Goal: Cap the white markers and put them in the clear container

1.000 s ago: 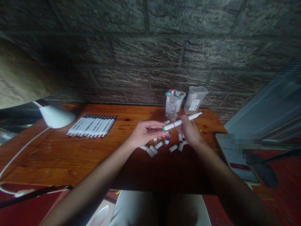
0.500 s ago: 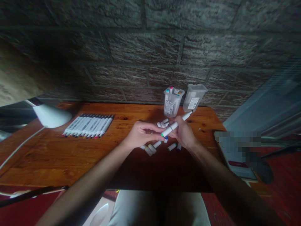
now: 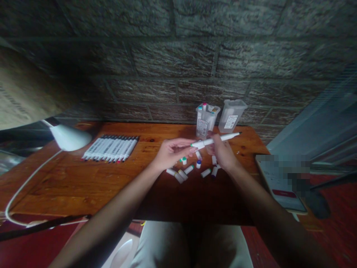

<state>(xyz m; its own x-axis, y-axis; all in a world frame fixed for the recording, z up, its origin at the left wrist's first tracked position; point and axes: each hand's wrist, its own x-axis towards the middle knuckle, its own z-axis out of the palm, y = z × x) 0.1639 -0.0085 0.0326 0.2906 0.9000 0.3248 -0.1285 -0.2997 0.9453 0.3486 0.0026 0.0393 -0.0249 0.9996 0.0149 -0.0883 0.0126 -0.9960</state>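
A white marker point(image 3: 229, 136) lies nearly level between my hands, its dark tip bare at the right and a green-marked end at the left. My left hand point(image 3: 170, 153) pinches the green-marked end between thumb and fingers. Around the marker's middle, my right hand point(image 3: 221, 152) is closed. Beneath the hands, several loose white marker caps point(image 3: 205, 172) with coloured ends lie on the wooden table point(image 3: 150, 182). A blue-ended cap point(image 3: 198, 164) stands upright among them, and a green-ended cap point(image 3: 184, 160) is near my left fingers.
A row of white markers point(image 3: 113, 149) lies at the left beside a white lamp base point(image 3: 69, 137). Near the wall stand a clear plastic box point(image 3: 202, 126) holding several markers and another clear box point(image 3: 232, 115). A phone-like device point(image 3: 284, 190) rests at the right edge.
Both hands have turned the marker from a steep slant to nearly level, its green-marked end rising and its tip moving right. More caps show below. The view has shifted slightly.
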